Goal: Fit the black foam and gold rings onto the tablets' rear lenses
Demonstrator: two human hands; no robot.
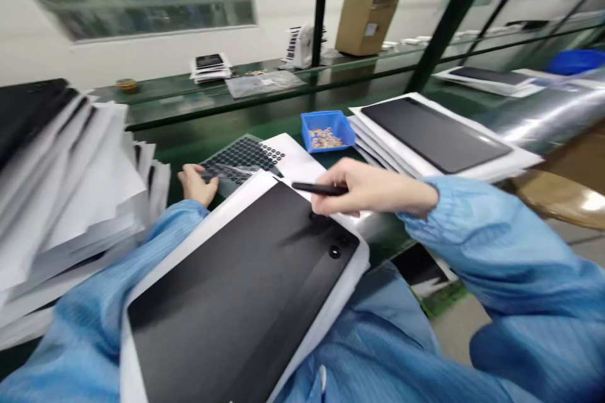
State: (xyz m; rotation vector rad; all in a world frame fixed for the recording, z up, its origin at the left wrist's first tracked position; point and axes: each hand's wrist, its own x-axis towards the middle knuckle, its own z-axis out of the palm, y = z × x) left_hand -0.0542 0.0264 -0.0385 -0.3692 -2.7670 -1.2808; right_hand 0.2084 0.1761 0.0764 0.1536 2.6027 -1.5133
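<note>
A large black panel (236,283) lies tilted on white sheets in front of me, with a small black ring (334,252) near its right corner. Over the panel's upper right part, my right hand (354,189) is closed on a dark pen-like tool (319,189), its tip pointing left. My left hand (196,184) is at the left edge of a clear sheet of black rings (241,154), its fingers bent around that edge. A white sheet (295,160) lies beside the ring sheet.
Tall stacks of white sheets and dark panels (94,182) stand at the left. A blue bin (328,131) holds small brass-coloured parts. Right of it lies a stack topped by a black panel (435,132). A green post (437,31) rises behind, near a cardboard box (367,22).
</note>
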